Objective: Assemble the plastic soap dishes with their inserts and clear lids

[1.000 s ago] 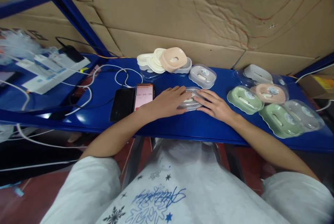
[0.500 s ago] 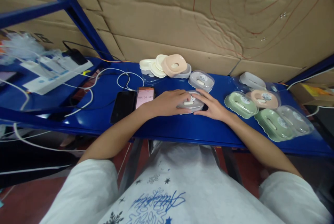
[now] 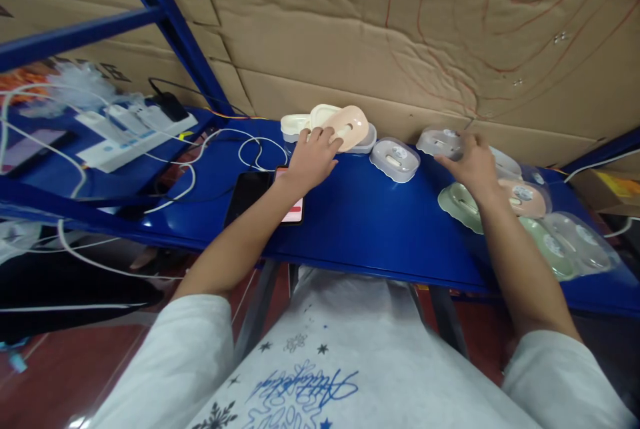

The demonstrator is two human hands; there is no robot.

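My left hand [image 3: 313, 159] has its fingers over the near left edge of a peach oval lid [image 3: 357, 123], which lies tilted on a pile of cream pieces [image 3: 296, 123]. At the back right, my right hand [image 3: 473, 165] grips the right side of a grey oval box in clear packaging [image 3: 437, 142]. Between the hands sits another grey packaged box [image 3: 395, 159], touched by neither. A green packaged box [image 3: 457, 205] and a peach one [image 3: 525, 197] are partly hidden by my right hand and forearm.
Two phones [image 3: 247, 192] lie left of centre, near white cables. A white power strip [image 3: 133, 145] sits at the far left beside a blue metal post [image 3: 185, 35]. Cardboard [image 3: 320, 35] stands behind the blue table [image 3: 370, 235]. More packaged boxes [image 3: 575, 242] lie right.
My hands have parted from the grey packaged box at the centre. That box has moved to the back right with my right hand. My left hand has moved up to the peach lid, now more tilted.
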